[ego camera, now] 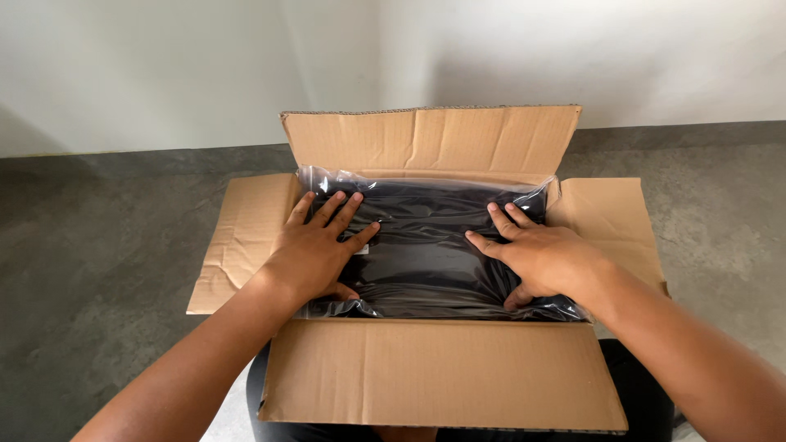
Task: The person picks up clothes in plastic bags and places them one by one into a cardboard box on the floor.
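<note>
We have both hands spread flat on the black bag inside the open box, left hand and right hand equally near, its long axis running between them.

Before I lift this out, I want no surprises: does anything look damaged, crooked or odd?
Nothing stands out. The cardboard box sits with all four flaps open, only creased. The clear plastic bag over the black contents is wrinkled but shows no tear. The left hand and right hand press flat on it.
</note>
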